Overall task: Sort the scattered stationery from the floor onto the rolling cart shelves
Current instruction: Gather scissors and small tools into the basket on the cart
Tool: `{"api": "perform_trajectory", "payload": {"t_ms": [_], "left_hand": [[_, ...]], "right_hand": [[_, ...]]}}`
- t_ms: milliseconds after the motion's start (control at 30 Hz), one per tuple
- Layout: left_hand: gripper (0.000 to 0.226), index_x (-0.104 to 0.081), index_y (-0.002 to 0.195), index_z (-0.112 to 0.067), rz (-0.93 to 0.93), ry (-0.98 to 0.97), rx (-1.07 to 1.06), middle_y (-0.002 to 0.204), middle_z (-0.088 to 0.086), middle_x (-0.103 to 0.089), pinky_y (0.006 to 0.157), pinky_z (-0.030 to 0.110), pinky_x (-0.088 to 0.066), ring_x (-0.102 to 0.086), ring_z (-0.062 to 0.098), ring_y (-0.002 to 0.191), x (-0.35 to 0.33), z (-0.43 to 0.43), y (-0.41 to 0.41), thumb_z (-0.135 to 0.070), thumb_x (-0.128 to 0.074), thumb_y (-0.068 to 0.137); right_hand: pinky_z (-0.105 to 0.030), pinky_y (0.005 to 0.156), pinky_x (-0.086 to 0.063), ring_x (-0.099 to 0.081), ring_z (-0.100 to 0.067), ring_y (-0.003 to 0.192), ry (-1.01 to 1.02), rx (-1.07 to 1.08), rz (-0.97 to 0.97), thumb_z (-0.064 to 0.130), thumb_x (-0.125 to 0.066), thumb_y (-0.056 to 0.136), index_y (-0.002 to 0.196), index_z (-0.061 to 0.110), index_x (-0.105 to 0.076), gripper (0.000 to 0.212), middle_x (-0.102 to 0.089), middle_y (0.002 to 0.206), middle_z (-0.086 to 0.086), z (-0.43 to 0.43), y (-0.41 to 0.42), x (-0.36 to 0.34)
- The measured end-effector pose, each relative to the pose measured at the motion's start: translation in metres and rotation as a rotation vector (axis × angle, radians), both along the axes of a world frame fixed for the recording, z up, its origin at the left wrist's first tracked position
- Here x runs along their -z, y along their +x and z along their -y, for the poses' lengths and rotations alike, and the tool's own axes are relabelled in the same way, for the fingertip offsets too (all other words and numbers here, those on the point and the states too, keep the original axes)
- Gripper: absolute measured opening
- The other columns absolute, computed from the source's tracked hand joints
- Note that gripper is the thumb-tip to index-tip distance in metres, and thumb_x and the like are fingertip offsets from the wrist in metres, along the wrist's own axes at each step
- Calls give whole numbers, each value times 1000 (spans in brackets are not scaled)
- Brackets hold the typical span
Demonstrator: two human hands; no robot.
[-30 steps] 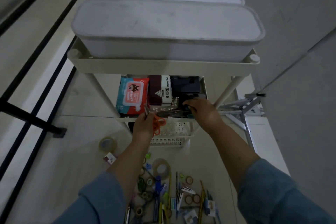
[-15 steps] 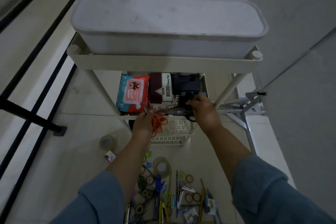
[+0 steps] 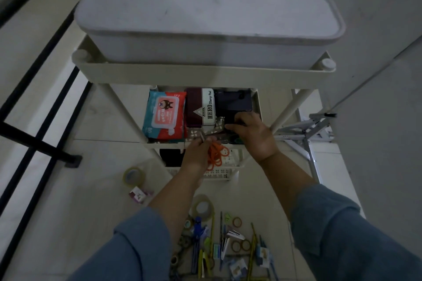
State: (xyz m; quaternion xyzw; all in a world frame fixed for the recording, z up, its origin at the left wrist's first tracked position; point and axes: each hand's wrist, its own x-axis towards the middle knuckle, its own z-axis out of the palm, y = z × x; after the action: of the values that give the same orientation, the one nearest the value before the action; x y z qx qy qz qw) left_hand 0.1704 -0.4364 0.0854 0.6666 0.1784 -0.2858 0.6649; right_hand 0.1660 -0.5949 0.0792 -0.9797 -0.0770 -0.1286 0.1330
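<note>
The orange scissors (image 3: 215, 154) are hanging at the front rim of the middle shelf (image 3: 164, 145), your left hand (image 3: 196, 155) pinching them; your right hand (image 3: 253, 134) is curling its fingers round a dark item (image 3: 233, 107) there. Be lowering them flat, clear of the stamp pad box (image 3: 205, 107).

Two white lidded boxes (image 3: 205, 18) are carried side by side on the cart's top shelf (image 3: 201, 76). On the middle shelf (image 3: 166, 145) a wipes pack (image 3: 163, 114), a stamp pad box (image 3: 201, 107) and a dark box (image 3: 233, 102) are set in a row. On the tiled floor (image 3: 68, 201) two tape rolls (image 3: 134, 175) and a heap of stationery (image 3: 219, 246) are scattered.
</note>
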Motion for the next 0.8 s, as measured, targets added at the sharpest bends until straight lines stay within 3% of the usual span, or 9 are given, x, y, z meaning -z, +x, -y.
{"api": "perform_trajectory", "payload": {"t_ms": [100, 167, 233, 367, 533, 667, 800], "left_hand": [[19, -62, 93, -21, -61, -23, -20, 90, 7, -65, 53, 24, -35, -52, 14, 64, -1, 8, 1, -24, -43, 99], [21, -62, 89, -23, -67, -30, -22, 80, 3, -63, 53, 24, -35, -51, 14, 62, -1, 13, 2, -24, -43, 99], [22, -61, 84, -24, -69, -44, -22, 76, 2, -61, 53, 24, -34, -49, 14, 61, -1, 17, 2, -23, -44, 98], [21, -58, 81, -25, -54, -36, -33, 77, 1, -60, 53, 24, -35, -50, 14, 62, -3, 19, 2, -23, -45, 98], [22, -61, 85, -22, 17, 39, -64, 90, 5, -64, 69, 27, -44, -58, 19, 83, 3, 10, 5, -21, -43, 98], [26, -59, 108, -6, 119, 82, -114, 90, 3, -63, 43, 6, -40, -57, 4, 61, 5, -3, 7, -14, -36, 101], [29, -59, 111, -2, 178, 163, -97, 95, 6, -59, 39, 0, -34, -48, 2, 66, 12, -13, 7, -13, -35, 101]], "right_hand": [[-35, 46, -54, -60, -34, 76, -19, -37, 21, -3, -81, 56, 89, 14, -76, 37, -68, 87, -12, 1, 1, 7], [-38, 52, -56, -62, -35, 75, 79, 3, -47, -4, -70, 65, 93, 10, -75, 32, -67, 88, -14, -3, 1, 8], [-38, 65, -57, -62, -35, 82, 166, 17, -41, 7, -56, 77, 99, 6, -73, 28, -66, 92, -16, -2, -2, 7], [-38, 76, -52, -62, -39, 89, 181, -4, -70, 3, -71, 70, 102, 2, -71, 33, -65, 99, -20, -3, -8, 7], [-45, 80, -55, -64, -41, 92, 164, -23, -26, 5, -64, 73, 97, -1, -71, 26, -66, 98, -22, -4, 0, 6], [-58, 86, -48, -60, -50, 103, 98, 26, 34, -2, -75, 66, 103, 2, -70, 37, -67, 107, -22, -5, -9, 21], [-56, 98, -30, -50, -55, 115, 167, 52, 25, -3, -64, 74, 108, -1, -66, 35, -63, 114, -24, -11, -13, 29]]}}
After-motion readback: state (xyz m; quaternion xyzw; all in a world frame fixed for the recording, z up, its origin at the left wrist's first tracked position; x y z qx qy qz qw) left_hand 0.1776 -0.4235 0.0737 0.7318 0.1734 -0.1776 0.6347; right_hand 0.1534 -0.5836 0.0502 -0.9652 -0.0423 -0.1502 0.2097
